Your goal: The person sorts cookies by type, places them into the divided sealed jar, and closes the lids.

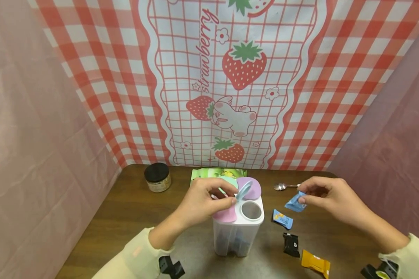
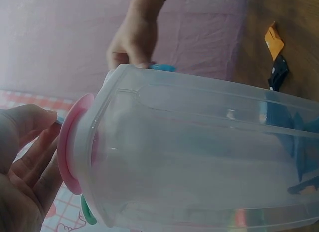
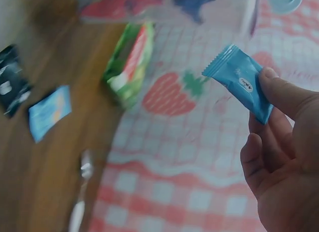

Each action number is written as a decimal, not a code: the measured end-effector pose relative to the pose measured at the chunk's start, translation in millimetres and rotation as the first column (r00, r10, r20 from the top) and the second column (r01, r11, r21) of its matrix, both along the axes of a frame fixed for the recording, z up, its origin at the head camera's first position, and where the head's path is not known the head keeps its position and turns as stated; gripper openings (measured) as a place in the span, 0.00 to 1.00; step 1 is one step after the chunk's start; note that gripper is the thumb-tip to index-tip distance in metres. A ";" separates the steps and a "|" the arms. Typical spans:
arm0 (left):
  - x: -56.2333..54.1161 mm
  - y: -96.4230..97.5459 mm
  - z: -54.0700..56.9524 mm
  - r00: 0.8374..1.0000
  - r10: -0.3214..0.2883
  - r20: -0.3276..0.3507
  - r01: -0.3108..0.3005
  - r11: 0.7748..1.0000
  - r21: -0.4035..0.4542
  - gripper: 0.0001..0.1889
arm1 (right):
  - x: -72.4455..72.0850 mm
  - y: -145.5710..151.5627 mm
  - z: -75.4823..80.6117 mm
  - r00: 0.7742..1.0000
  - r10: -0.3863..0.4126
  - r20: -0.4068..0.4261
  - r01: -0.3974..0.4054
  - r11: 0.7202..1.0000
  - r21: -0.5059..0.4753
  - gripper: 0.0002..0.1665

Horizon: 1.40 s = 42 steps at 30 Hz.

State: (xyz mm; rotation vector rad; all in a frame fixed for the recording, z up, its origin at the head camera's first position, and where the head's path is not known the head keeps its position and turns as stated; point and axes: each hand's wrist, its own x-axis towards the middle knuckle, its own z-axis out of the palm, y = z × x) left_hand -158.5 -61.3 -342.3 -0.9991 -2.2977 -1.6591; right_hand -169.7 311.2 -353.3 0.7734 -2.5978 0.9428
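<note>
A clear plastic storage box (image 1: 232, 238) with a white top stands on the table, with blue packets inside low down. Its top has pink (image 1: 226, 215), green and purple (image 1: 250, 188) flip lids, and one round hole (image 1: 251, 210) is uncovered. My left hand (image 1: 205, 199) pinches the raised light-blue lid (image 1: 244, 190) beside that hole. My right hand (image 1: 329, 197) holds a blue candy packet (image 3: 241, 82) between thumb and fingers, to the right of the box. Below it on the table lies another blue candy packet (image 1: 283, 219).
A black packet (image 1: 291, 245) and an orange packet (image 1: 315, 263) lie at the front right. Behind them is a spoon (image 1: 280, 186). A black-lidded jar (image 1: 157, 177) stands back left, and a green bag (image 1: 209, 173) lies behind the box. A strawberry-print cloth (image 1: 181, 77) hangs behind the table.
</note>
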 end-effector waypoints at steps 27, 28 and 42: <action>-1.0 -1.6 -2.4 1.000 -0.005 0.013 0.005 1.000 0.001 0.08 | -3.4 -104.9 17.8 0.884 0.442 -0.154 -0.467 0.856 -0.221 0.19; -1.0 -1.6 -2.2 1.000 -0.005 0.013 0.005 1.000 0.002 0.08 | -3.7 -105.9 17.0 0.873 0.458 -0.167 -0.486 0.845 -0.224 0.19; -1.5 -2.3 -1.6 1.000 -0.013 0.006 0.013 1.000 0.010 0.08 | 0.4 -114.3 2.3 0.916 0.388 -0.103 -0.400 0.906 -0.141 0.16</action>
